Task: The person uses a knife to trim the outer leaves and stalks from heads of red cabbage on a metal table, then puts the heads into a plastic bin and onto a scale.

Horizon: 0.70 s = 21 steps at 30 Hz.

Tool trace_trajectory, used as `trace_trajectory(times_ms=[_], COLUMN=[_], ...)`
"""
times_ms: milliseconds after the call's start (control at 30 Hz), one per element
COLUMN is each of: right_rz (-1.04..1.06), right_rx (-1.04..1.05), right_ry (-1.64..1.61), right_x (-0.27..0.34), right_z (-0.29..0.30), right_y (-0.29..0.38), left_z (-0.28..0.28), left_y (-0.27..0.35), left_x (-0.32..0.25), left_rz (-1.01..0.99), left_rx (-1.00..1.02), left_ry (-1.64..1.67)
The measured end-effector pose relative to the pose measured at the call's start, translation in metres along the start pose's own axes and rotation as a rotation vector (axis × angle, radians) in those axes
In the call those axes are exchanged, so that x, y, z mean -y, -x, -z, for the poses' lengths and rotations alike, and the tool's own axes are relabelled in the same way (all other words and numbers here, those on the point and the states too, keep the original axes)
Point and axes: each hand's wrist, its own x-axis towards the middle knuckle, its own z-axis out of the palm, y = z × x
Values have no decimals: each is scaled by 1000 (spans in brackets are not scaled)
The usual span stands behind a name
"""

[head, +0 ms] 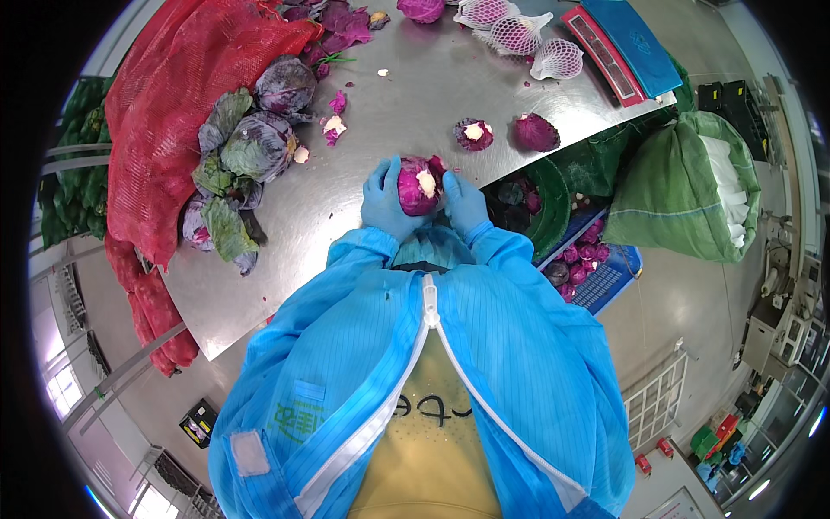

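Blue gloves cover both my hands. A red cabbage [412, 194] is held just above or on the steel table [311, 214], its pale cut stem end facing up. My left hand [389, 202] cups its left side. My right hand [465, 204] rests against its right side, by a loose dark leaf edge; its lower fingers are partly hidden. Beyond the hands lie a leaf piece with a white cut base [473, 134] and a cupped purple leaf [537, 133]. Left of my hands, several untrimmed red cabbages [258, 146] with greenish outer leaves sit in a pile.
A red mesh sack [188, 110] covers the table's left side. Foam-netted cabbages [517, 34] and a red-and-blue scale [622, 58] stand at the far right. Below the right edge are a green bucket [556, 201], a blue crate [613, 276] of cabbages and a green woven sack [674, 194].
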Motion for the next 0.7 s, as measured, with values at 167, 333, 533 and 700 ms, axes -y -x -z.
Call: trace_trajectory(times_ms=[167,333,533,700], right_rz=[-17,13,-82,-33], right_rx=[36,15,-43,-123], right_ry=[-43,46,113,132], right_x=[-1,24,-5,-10], right_z=[3,8,0,-4], right_y=[-4,-7,-31,-34], left_z=[0,-1,-1,-3], left_y=[2,2,0,5], left_x=[9,20,27,52], left_rz=[-17,-30,-81,-98], left_rx=[0,7,-26,-21], left_ry=[105,136,186,320])
